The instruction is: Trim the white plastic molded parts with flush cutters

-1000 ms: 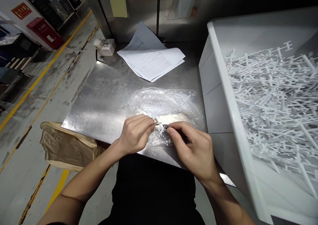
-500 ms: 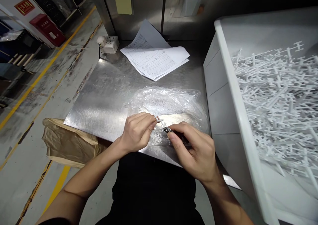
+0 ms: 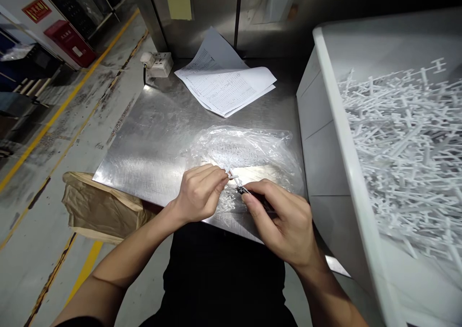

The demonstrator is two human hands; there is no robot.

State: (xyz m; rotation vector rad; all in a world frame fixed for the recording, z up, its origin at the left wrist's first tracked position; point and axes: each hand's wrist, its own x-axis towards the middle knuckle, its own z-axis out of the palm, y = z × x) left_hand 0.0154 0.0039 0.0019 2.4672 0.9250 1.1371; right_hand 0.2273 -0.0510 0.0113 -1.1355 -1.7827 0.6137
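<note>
Between the fingertips of my left hand (image 3: pixel 202 192) is pinched a small white plastic sprue (image 3: pixel 235 177), its branched end pointing toward my right hand. My right hand (image 3: pixel 279 216) is closed around a small pair of nippers (image 3: pixel 241 189), whose dark metal jaws are at the lower end of the sprue. The grip of the nippers is mostly hidden in my palm. Beneath both hands lies a clear plastic bag (image 3: pixel 252 142) on the metal table, with small white pieces (image 3: pixel 226 202) near its front edge.
A large white bin (image 3: pixel 321 120) full of white sprues (image 3: pixel 407 139) stands at the right. Printed sheets (image 3: pixel 231 89) lie at the back of the metal table (image 3: pixel 137 139), near a power socket (image 3: pixel 160 65). An opened brown paper bag (image 3: pixel 103 211) is at the left edge.
Both hands stay almost in place. The nippers' jaws have shifted very slightly at the sprue's lower end, and the view has moved a touch.
</note>
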